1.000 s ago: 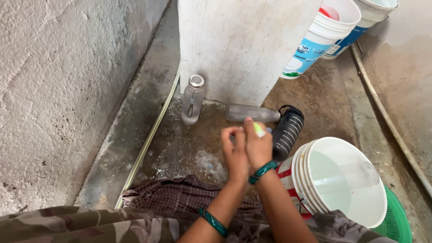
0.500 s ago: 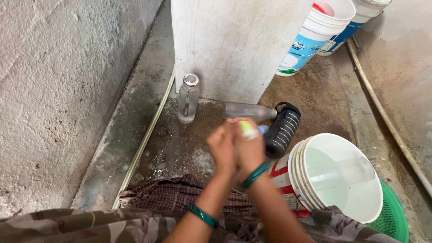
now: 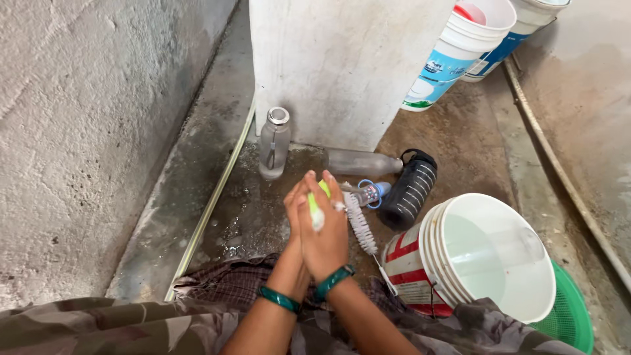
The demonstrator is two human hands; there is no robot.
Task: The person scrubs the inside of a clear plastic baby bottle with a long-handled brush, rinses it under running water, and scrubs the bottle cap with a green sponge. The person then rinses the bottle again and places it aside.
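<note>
My left hand [image 3: 294, 220] and my right hand [image 3: 330, 242] are pressed palm to palm over the wet floor. A pale green bar of soap [image 3: 317, 205] is squeezed between them, only its edge showing. Both wrists wear green bangles. Just right of my hands a white bottle brush [image 3: 361, 227] lies on the floor. Beyond it lies a small bottle with a blue ring [image 3: 372, 192].
A black bottle [image 3: 411, 190] and a clear bottle [image 3: 361, 162] lie by the white pillar [image 3: 342, 66]. Another clear bottle [image 3: 274, 144] stands upright. A white bucket [image 3: 439, 227] holds water, with a green basket [image 3: 570, 309] behind. More buckets [image 3: 453, 62] stand far right. A hose [image 3: 211, 202] follows the wall.
My joined hands have slid left and towards me, rubbing the soap. The brush and the small blue-ringed bottle, hidden before, now show.
</note>
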